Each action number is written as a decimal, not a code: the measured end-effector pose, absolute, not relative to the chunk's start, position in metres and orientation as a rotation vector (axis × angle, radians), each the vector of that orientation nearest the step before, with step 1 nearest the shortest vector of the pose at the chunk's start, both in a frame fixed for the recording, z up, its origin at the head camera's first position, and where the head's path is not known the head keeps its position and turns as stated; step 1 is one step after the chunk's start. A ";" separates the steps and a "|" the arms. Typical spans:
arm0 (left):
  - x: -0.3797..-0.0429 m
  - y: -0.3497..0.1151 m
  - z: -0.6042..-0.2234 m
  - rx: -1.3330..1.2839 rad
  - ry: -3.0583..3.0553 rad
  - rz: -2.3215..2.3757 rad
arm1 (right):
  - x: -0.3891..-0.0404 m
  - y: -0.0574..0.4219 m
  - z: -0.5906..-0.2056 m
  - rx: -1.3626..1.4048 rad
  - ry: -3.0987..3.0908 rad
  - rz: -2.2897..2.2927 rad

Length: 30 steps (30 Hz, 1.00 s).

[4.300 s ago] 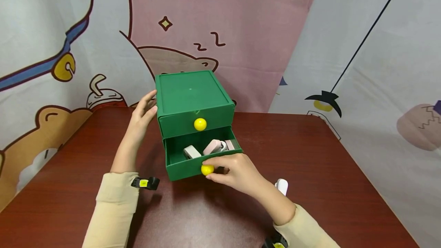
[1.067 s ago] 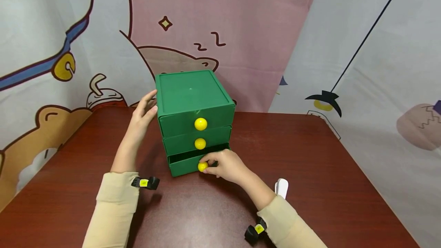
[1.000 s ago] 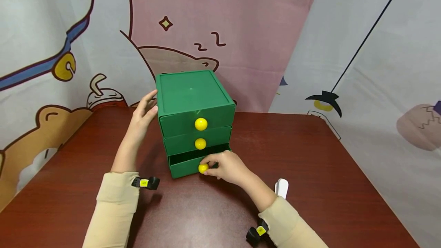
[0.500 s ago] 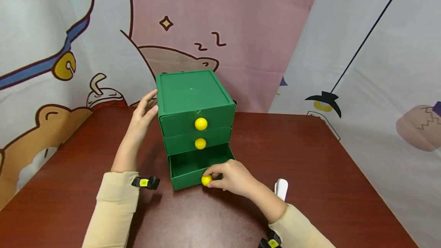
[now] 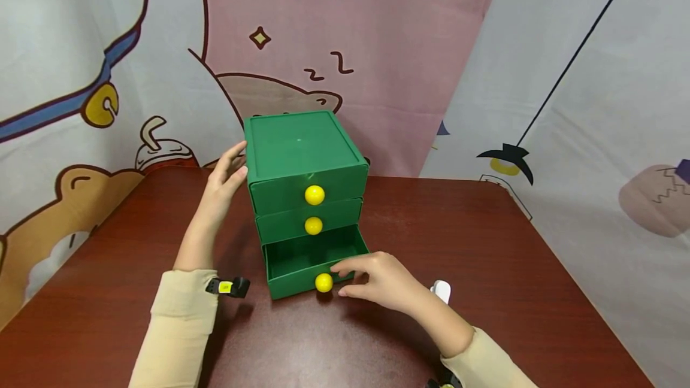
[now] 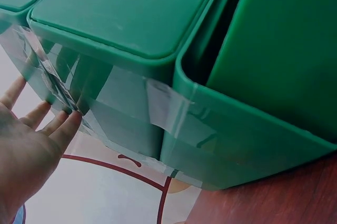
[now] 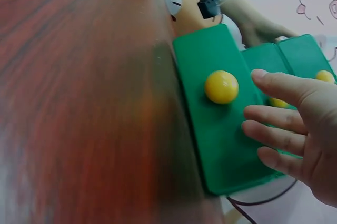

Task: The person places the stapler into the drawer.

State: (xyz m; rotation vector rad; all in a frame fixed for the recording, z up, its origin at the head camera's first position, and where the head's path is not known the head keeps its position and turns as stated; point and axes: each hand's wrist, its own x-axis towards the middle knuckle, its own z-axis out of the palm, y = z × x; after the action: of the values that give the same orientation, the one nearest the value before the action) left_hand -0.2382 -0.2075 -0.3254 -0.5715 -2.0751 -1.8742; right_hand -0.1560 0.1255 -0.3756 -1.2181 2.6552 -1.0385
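Observation:
A green drawer cabinet [image 5: 302,148] with three drawers stands on the table, each drawer fronted by a round yellow knob. Its bottom drawer [image 5: 293,284] is pulled out, and the visible inside is bare green. The upper two drawers are pushed in. Just right of the bottom knob [image 5: 323,282] is my right hand [image 5: 383,283], thumb and fingers apart and holding nothing; the right wrist view shows a gap between them and the knob. My left hand [image 5: 220,181] rests its extended fingertips against the cabinet's left side, which bears clear tape [image 6: 160,105] in the left wrist view.
A white object [image 5: 441,290] lies on the brown table [image 5: 485,244], partly hidden behind my right forearm. Behind the table hangs a cartoon-printed cloth [image 5: 388,64]. Black wrist cameras [image 5: 229,287] sit at my cuffs.
The middle drawer, earlier out with small white and pink things in it, went in. My right hand pulled the bottom drawer toward me, then released its knob and shifted right. My left hand stayed.

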 end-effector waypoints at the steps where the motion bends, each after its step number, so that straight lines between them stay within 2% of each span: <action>1: -0.238 -0.208 -0.325 -0.568 -2.078 -1.871 | -0.155 0.129 -0.373 -1.223 2.647 -1.075; 11: -0.238 -0.207 -0.325 -0.579 -2.061 -1.896 | -0.144 0.177 -0.358 -1.186 2.803 -1.207; 24: -0.236 -0.208 -0.326 -0.576 -2.054 -1.905 | -0.137 0.241 -0.371 -0.982 2.941 -1.137; 30: -0.237 -0.207 -0.326 -0.577 -2.054 -1.908 | -0.138 0.264 -0.383 -0.984 2.895 -1.090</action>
State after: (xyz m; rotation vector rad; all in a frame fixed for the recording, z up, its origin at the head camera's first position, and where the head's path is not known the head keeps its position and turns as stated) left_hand -0.2370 -0.2069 -0.3260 -0.5770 -2.0539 -1.9083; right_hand -0.1380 0.2636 -0.3834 -0.9844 2.8949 -1.0902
